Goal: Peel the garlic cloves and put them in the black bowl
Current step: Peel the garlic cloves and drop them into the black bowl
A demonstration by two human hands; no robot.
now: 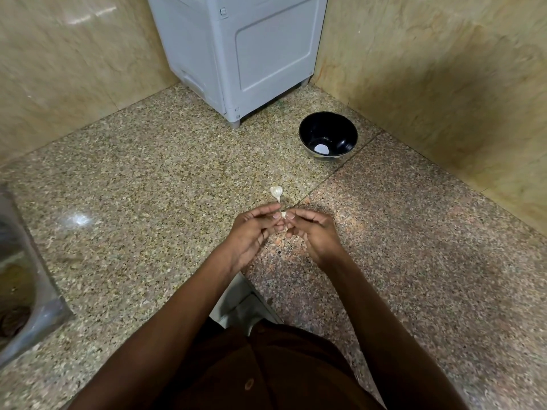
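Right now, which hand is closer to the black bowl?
Right hand; it sits nearer the black bowl. The left hand is farther left, both pinching a garlic clove.

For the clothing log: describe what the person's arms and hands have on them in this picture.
Both forearms are bare, with no sleeve reaching into view, and the left hand and right hand wear no gloves; I can see no ring, watch or bracelet. The only clothing visible is a dark brown buttoned shirt at the bottom of the picture, with a brown button on its front.
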